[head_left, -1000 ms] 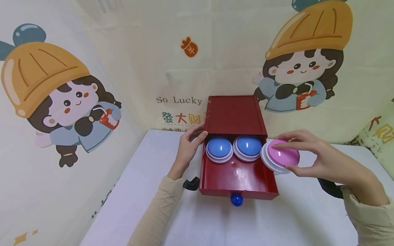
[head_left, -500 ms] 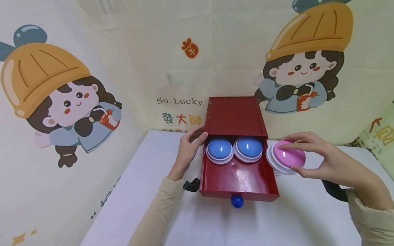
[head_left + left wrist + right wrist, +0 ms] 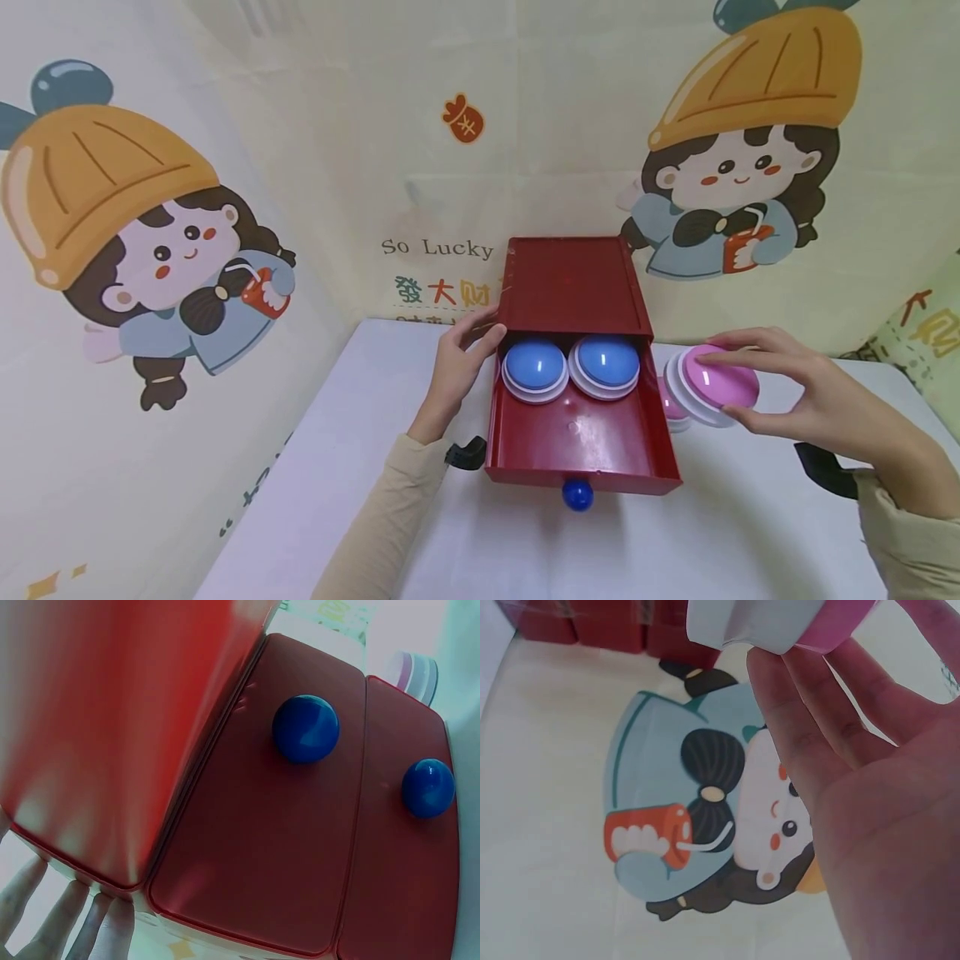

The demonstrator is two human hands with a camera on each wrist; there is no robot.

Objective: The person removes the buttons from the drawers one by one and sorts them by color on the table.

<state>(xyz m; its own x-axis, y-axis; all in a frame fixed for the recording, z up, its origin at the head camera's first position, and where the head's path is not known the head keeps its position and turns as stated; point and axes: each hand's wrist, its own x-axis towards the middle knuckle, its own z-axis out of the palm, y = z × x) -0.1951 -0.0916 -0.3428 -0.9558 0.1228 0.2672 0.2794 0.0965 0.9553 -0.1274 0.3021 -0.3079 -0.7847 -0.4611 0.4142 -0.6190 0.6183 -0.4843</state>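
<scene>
A red drawer cabinet [image 3: 573,283] with a pulled-out drawer [image 3: 577,429] stands at centre in the head view. Inside, two domed blue push buttons [image 3: 535,364] on white bases sit side by side at the back. My left hand [image 3: 459,367] rests against the cabinet's left side, thumb at its front edge and fingers extended; the left wrist view shows fingertips [image 3: 112,922] touching it. My right hand [image 3: 817,387] pinches a pink push button [image 3: 723,375] with a white base, tilted and held right of the drawer. Another pink button [image 3: 672,404] is partly hidden behind the drawer's right side.
Blue round knobs stand on the drawer front [image 3: 577,495] and on the two closed drawers [image 3: 306,729] in the left wrist view. White cloth covers the table [image 3: 540,554]. A cartoon-printed cloth [image 3: 420,183] hangs behind and at the left.
My right hand has moved right, away from the drawer, with the pink button in it. More of the second pink button now shows. The left hand stays in place.
</scene>
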